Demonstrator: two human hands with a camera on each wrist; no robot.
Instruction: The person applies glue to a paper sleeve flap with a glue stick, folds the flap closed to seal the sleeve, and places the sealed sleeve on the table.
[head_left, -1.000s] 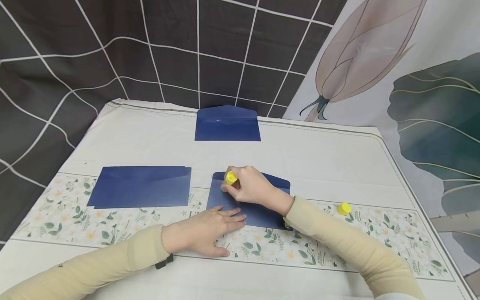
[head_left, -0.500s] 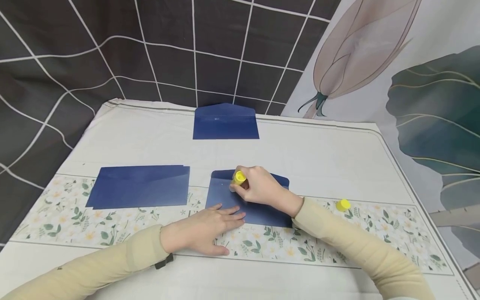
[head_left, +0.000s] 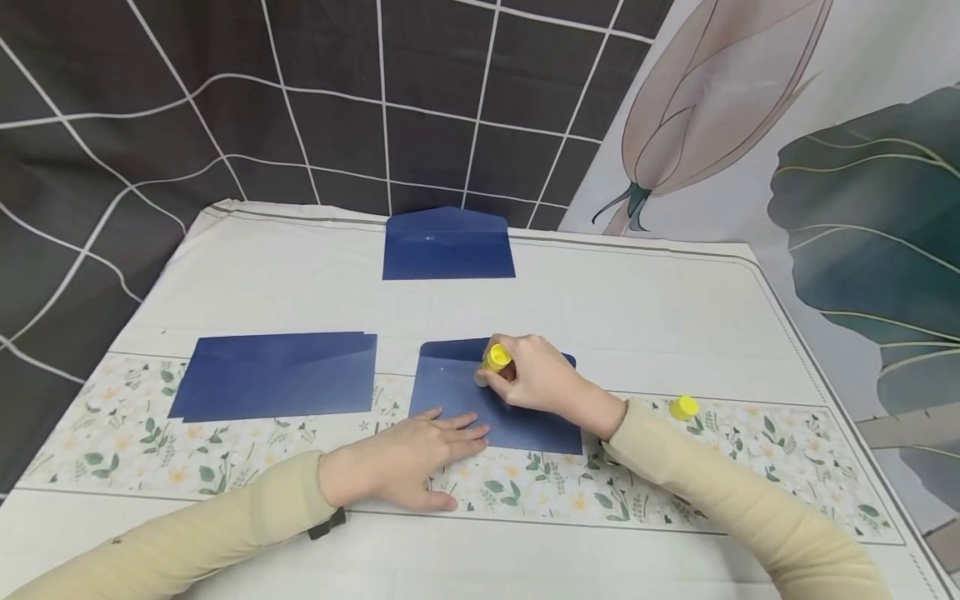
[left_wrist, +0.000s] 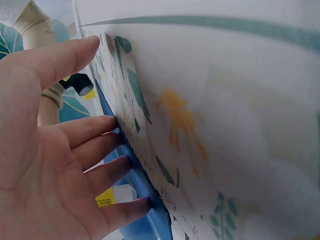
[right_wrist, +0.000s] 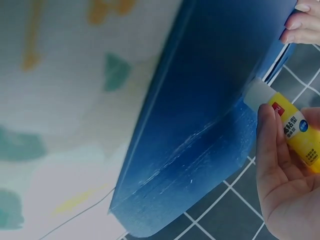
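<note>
A dark blue envelope (head_left: 450,392) lies on the table with its flap unfolded away from me. My right hand (head_left: 536,375) grips a yellow glue stick (head_left: 497,358), its white end down against the envelope near the flap fold. In the right wrist view, pale streaks (right_wrist: 185,145) run along that fold, and the glue stick (right_wrist: 295,125) shows between thumb and fingers. My left hand (head_left: 420,458) rests with spread, straight fingers on the envelope's lower left edge, its thumb on the tablecloth. In the left wrist view, the fingertips (left_wrist: 142,202) touch the blue edge.
On the left lies a small stack of blue envelopes (head_left: 277,375), slightly out of line. Another blue envelope (head_left: 448,250) with its flap up lies at the table's far edge. The yellow cap (head_left: 684,407) stands right of my right hand on the flowered tablecloth (head_left: 780,467).
My right hand has slid the glue stick to the right along the envelope's fold. The left hand stays in place on the envelope. The head view has shifted slightly.
</note>
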